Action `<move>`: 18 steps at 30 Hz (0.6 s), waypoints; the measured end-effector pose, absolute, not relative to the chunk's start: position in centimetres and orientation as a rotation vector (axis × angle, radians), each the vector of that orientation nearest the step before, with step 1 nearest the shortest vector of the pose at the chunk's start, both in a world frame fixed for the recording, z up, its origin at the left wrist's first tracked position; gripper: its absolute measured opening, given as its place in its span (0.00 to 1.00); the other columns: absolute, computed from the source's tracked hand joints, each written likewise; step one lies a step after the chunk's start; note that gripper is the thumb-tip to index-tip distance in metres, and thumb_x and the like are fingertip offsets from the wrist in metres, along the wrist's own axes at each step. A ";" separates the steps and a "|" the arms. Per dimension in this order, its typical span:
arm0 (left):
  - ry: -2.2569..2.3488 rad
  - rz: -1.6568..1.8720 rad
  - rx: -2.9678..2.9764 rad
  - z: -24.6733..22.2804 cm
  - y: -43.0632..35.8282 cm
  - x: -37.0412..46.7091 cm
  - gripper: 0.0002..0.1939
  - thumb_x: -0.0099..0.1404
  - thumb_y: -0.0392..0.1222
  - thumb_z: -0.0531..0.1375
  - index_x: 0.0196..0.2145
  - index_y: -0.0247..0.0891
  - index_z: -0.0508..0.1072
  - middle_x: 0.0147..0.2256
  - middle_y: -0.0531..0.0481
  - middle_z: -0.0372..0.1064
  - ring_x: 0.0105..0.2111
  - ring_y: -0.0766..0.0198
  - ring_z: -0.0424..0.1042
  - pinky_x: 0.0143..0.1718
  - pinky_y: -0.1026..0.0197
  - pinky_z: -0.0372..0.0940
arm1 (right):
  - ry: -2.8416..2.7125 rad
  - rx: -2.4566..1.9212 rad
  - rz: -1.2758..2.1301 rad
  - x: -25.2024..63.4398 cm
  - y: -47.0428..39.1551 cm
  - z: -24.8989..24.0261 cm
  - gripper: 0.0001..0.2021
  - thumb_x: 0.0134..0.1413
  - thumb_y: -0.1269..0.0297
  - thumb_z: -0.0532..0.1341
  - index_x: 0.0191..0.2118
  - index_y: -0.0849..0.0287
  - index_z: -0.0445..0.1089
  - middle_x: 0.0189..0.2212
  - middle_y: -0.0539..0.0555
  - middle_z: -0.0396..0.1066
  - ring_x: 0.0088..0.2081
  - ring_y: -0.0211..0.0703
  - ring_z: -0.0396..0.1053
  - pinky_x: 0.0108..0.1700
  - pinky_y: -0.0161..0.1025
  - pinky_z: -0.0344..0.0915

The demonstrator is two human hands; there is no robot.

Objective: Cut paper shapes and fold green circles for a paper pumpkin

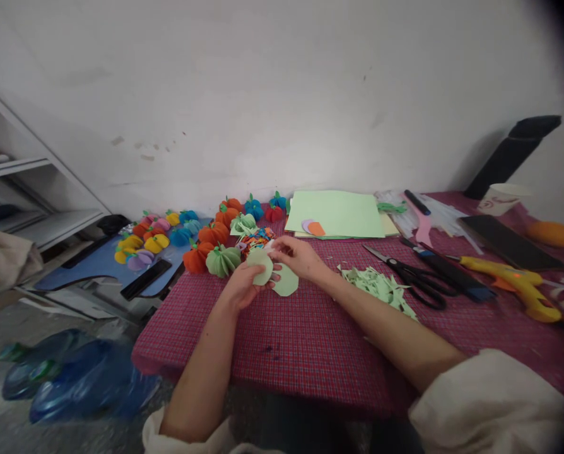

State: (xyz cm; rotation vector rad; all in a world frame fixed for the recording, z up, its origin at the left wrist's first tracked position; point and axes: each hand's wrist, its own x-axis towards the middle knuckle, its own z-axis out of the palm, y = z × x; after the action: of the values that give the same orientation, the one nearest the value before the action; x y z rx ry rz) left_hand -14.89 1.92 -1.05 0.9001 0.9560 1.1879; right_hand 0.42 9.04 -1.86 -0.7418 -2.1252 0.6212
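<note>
Green disc (262,263): pinched in our left hand (245,285) above the table (294,343), likely for steadiness!
Right hand (301,257): right beside it; grip, we can't tell.
Scraps (379,290): heaped aside, probably out of our way.

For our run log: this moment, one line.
left hand: holding green paper disc; right hand: beside it, grip unclear; tabletop: green paper scraps, scissors, glue gun

Flat, soft light washed the white wall (244,94), though I couldn't tell its source. A faint shadow fell beside the black stand (511,157); below the table (310,340) it was dim. Bottles (78,378) and shelves (69,217) looked blurred and stretched, and blackness swallowed the upper right corner.
</note>
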 end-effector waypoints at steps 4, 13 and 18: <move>1.154 1.266 0.858 -1.0 2.2 -15.0 0.22 0.52 0.30 0.53 0.47 0.30 0.62 0.32 0.40 0.72 0.26 0.59 0.72 0.26 0.58 0.67 | -2.574 -0.600 0.516 2.0 10.8 -3.4 0.11 0.48 0.69 0.59 0.40 0.60 0.70 0.34 0.55 0.69 0.36 0.41 0.64 0.39 0.36 0.58; 1.262 1.247 0.831 -1.0 2.4 -14.9 0.25 0.51 0.29 0.51 0.49 0.29 0.61 0.30 0.39 0.72 0.25 0.59 0.72 0.25 0.58 0.67 | -2.784 -0.601 0.561 1.4 11.6 -4.3 0.15 0.45 0.69 0.61 0.42 0.59 0.71 0.39 0.59 0.65 0.42 0.47 0.62 0.46 0.43 0.56; 1.287 1.277 0.833 -1.1 2.5 -15.2 0.24 0.52 0.29 0.51 0.49 0.29 0.62 0.30 0.40 0.72 0.25 0.59 0.72 0.25 0.58 0.67 | -2.669 -0.623 0.700 1.6 11.8 -4.7 0.11 0.43 0.72 0.61 0.37 0.63 0.71 0.36 0.58 0.65 0.38 0.43 0.63 0.41 0.38 0.59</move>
State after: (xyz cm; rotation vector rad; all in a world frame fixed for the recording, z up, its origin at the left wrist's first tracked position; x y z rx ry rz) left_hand -15.17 2.53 -1.13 0.8329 1.2875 1.2767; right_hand 1.64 11.78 -4.66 -0.6226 -2.6693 0.7003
